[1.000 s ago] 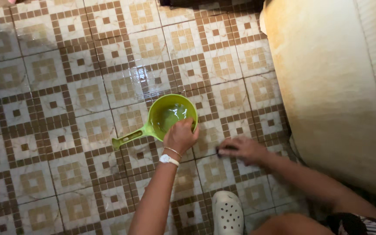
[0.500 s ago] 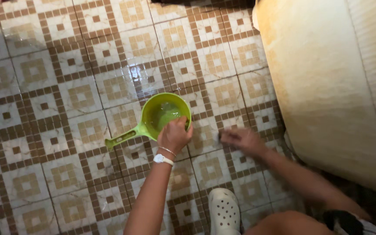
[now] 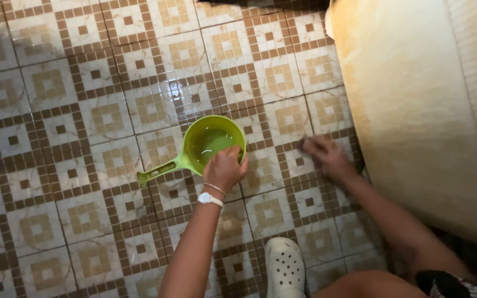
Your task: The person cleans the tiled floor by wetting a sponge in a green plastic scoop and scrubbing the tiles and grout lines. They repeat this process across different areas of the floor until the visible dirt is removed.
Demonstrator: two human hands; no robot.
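There is just one camera, worn on the person's head. It looks almost straight down at the tiled floor point(image 3: 84, 110), close enough to show both arms and one white shoe point(image 3: 286, 267).

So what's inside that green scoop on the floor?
The green scoop holds some clear water with the bare green bottom showing through. The left hand grips the near rim and covers that edge, so that bit stays hidden.

Dipper point(image 3: 212, 144) on floor point(image 3: 73, 110), left of tub point(image 3: 415, 110)
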